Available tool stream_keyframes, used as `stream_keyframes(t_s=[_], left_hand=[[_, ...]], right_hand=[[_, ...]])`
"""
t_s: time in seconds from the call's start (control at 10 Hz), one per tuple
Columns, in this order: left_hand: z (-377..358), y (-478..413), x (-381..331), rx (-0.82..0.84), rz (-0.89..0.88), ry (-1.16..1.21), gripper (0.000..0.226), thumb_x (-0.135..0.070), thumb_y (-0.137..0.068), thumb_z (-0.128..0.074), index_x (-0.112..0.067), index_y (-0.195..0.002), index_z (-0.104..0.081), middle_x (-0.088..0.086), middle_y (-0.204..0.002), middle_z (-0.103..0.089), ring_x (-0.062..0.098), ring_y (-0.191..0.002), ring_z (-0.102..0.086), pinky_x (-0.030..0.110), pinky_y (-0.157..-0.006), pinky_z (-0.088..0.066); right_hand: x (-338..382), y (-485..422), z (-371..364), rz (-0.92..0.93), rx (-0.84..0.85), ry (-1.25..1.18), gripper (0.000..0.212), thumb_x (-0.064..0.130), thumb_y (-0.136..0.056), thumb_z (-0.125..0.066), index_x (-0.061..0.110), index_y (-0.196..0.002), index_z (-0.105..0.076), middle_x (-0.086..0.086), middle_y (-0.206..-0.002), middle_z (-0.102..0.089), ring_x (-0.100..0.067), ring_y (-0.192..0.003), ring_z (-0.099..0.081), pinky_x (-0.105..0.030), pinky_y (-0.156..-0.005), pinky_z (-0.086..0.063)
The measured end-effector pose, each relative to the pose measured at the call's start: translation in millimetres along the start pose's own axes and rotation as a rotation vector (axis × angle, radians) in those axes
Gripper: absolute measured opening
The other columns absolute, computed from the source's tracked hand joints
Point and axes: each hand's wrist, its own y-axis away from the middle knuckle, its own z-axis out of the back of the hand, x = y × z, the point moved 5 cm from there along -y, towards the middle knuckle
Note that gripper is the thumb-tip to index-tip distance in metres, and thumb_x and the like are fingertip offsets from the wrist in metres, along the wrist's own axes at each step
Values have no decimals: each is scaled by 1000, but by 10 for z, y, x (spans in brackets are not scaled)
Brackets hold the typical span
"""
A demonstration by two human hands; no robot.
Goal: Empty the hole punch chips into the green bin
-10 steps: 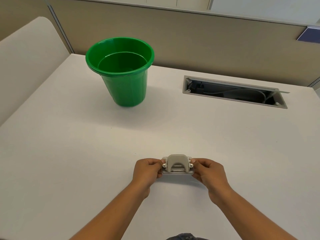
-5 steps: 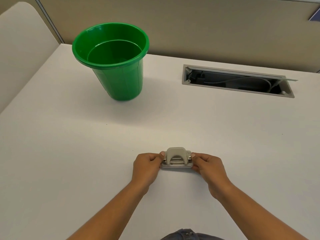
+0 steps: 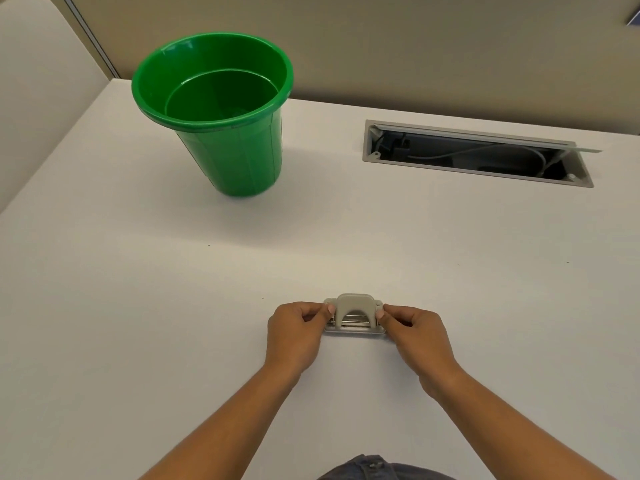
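Observation:
A small grey hole punch (image 3: 354, 313) rests on the white table (image 3: 138, 306) near the front middle, its handle side up. My left hand (image 3: 298, 336) pinches its left end and my right hand (image 3: 417, 336) pinches its right end. The green bin (image 3: 221, 112) stands upright and open-topped at the far left of the table, well away from both hands. Its inside looks dark green; I cannot make out any chips in it.
A grey-framed cable slot (image 3: 474, 154) with wires inside is cut into the table at the far right. A beige partition wall (image 3: 415, 46) runs along the back edge. A second white surface (image 3: 31, 81) adjoins at the far left.
Both hands stay on the ends of the hole punch, which has settled flat on the table. The view has tilted slightly downward.

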Motion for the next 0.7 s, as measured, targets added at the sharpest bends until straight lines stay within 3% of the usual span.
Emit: stream_keyframes(t_s=[0.1, 0.3, 0.5, 0.7], left_hand=[[-12, 10, 24, 0, -11, -23, 13, -34, -85, -73, -25, -88, -81, -20, -77, -73, -17, -69, -63, -1, -56, -41], [-7, 7, 50, -8, -7, 6, 13, -35, -82, -75, -25, -87, -81, -17, -78, -74, -18, -66, -62, 0, -55, -42], [6, 28, 42, -17, 2, 30, 14, -37, -80, -77, -24, -84, -80, -15, -64, -70, -10, -56, -61, 4, -52, -41], [17, 72, 45, -13, -4, 43, 21, -43, -82, -72, -23, -82, -78, -8, -67, -71, 6, -62, -63, 21, -60, -45]], right_hand=[[6, 5, -1, 20, -6, 41, 18, 24, -87, -74, 20, -103, -81, 6, -97, -80, -11, -93, -72, -27, -83, -54], [13, 4, 16, 64, -30, 114, 20, 26, -85, -76, 19, -104, -80, 6, -95, -80, -6, -87, -73, -28, -85, -57], [6, 23, 7, 94, -48, 164, 20, 28, -85, -75, 19, -103, -79, 7, -94, -80, -1, -86, -72, -19, -77, -53], [9, 55, 1, 108, -73, 162, 19, 30, -85, -75, 20, -101, -79, 10, -90, -79, 7, -81, -69, -10, -69, -48]])
